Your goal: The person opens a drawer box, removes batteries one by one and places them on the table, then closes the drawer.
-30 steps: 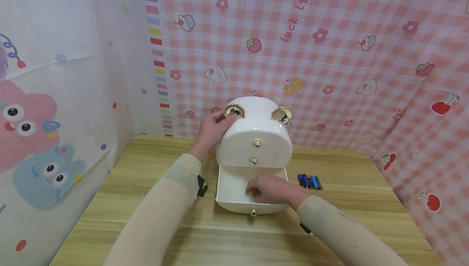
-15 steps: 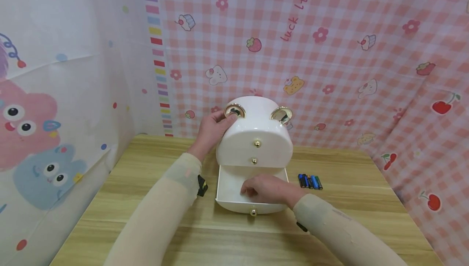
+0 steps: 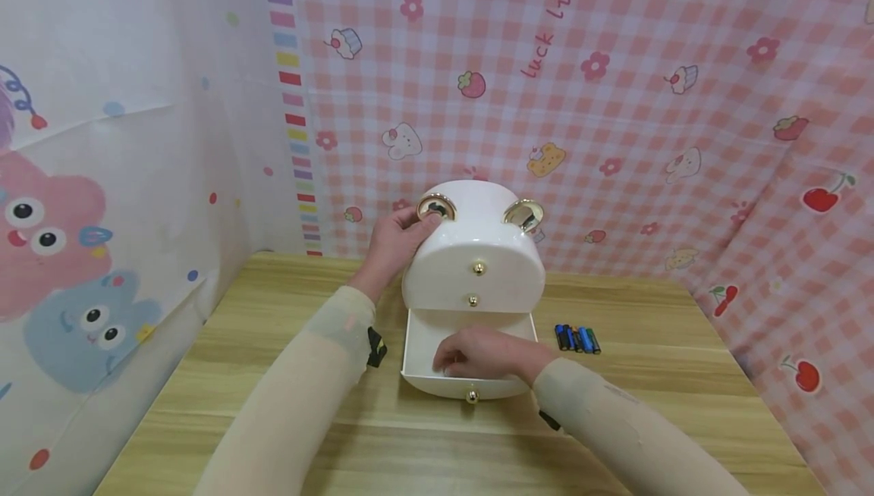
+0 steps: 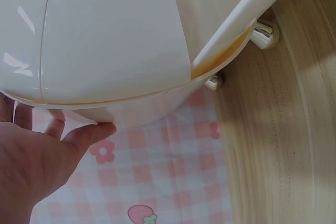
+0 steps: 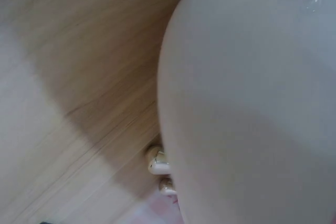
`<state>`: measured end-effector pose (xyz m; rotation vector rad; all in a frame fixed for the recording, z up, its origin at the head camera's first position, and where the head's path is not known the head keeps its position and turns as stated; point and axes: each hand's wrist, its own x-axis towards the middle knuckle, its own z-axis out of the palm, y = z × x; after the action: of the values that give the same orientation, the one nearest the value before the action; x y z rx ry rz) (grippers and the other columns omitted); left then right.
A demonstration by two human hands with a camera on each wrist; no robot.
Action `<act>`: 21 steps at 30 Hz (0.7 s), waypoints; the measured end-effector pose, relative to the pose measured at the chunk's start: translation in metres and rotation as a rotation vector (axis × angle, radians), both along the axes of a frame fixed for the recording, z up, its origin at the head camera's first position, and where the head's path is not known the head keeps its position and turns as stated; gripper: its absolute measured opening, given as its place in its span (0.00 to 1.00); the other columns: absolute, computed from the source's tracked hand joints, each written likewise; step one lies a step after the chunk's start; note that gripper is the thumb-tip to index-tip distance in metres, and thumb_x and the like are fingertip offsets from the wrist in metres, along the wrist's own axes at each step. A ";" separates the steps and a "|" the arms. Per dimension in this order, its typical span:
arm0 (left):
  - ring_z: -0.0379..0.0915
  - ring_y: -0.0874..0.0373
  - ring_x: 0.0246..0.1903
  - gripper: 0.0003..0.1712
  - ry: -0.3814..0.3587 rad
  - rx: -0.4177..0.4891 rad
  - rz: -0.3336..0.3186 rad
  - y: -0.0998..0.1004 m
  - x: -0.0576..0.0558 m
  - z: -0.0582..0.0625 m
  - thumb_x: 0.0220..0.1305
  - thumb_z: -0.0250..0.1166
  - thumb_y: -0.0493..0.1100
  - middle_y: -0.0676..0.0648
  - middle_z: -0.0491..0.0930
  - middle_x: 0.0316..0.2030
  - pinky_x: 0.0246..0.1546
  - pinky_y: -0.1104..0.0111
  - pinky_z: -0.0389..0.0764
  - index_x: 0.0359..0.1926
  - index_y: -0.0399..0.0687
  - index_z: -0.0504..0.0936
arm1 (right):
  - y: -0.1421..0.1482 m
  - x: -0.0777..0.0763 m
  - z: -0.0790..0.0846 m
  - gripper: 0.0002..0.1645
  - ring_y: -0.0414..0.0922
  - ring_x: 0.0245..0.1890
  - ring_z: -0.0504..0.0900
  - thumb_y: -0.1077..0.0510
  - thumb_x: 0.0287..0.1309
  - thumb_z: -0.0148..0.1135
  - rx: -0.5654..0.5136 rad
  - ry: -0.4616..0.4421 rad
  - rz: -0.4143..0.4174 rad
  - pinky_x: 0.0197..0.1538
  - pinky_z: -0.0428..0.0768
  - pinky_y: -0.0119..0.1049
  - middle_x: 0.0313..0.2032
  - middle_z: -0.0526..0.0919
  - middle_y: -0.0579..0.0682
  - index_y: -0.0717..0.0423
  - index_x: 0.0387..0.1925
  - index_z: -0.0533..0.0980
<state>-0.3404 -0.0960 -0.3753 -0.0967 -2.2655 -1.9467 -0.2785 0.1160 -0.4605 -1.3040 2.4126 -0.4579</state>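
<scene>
A white desktop drawer box (image 3: 478,242) with a rounded top, two gold ear-shaped rings and gold knobs stands on the table. My left hand (image 3: 399,242) holds its upper left side by the left ear (image 3: 437,206), thumb at the ear's base. In the left wrist view, the thumb of that left hand (image 4: 47,156) touches the shell. Pulled out at the bottom is the lowest drawer (image 3: 423,340). My right hand (image 3: 478,352) reaches down into it with bent fingers. The drawer's front wall partly hides the fingertips, and I cannot tell whether they hold anything.
To the right of the box, several batteries (image 3: 577,339), blue, black and green, lie side by side on the wooden table (image 3: 649,405). A pink checked cloth (image 3: 512,124) hangs close behind, and a printed white cloth (image 3: 191,200) hangs on the left.
My right hand has slid left inside the drawer, from its right half toward the middle. My left hand, the box and the batteries stay where they were.
</scene>
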 end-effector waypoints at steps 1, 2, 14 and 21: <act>0.81 0.64 0.38 0.23 0.002 -0.002 0.000 0.000 0.000 0.000 0.70 0.73 0.57 0.44 0.90 0.49 0.40 0.74 0.83 0.57 0.49 0.90 | -0.001 0.000 0.000 0.08 0.29 0.40 0.82 0.58 0.72 0.69 0.002 -0.014 -0.005 0.50 0.83 0.28 0.41 0.90 0.38 0.47 0.49 0.88; 0.82 0.64 0.38 0.23 0.004 -0.004 0.000 0.000 0.000 0.001 0.70 0.73 0.57 0.43 0.90 0.49 0.40 0.74 0.83 0.57 0.49 0.90 | -0.002 0.000 0.001 0.07 0.28 0.40 0.81 0.58 0.72 0.69 0.005 -0.025 -0.007 0.49 0.83 0.27 0.40 0.90 0.38 0.47 0.48 0.88; 0.82 0.65 0.35 0.22 0.002 0.003 0.000 0.000 0.000 0.000 0.70 0.73 0.57 0.43 0.90 0.48 0.38 0.73 0.84 0.56 0.49 0.90 | -0.013 0.001 0.003 0.08 0.29 0.39 0.84 0.64 0.67 0.72 0.011 -0.073 -0.022 0.48 0.83 0.24 0.38 0.91 0.43 0.52 0.45 0.87; 0.82 0.64 0.36 0.22 0.003 0.000 0.003 0.001 0.000 -0.001 0.71 0.73 0.57 0.43 0.90 0.48 0.39 0.74 0.83 0.56 0.49 0.90 | -0.014 0.002 0.006 0.08 0.32 0.38 0.84 0.65 0.66 0.72 0.033 -0.042 -0.026 0.47 0.83 0.25 0.36 0.89 0.43 0.53 0.44 0.86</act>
<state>-0.3408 -0.0950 -0.3761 -0.0969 -2.2623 -1.9440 -0.2767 0.1023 -0.4547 -1.2389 2.3947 -0.4464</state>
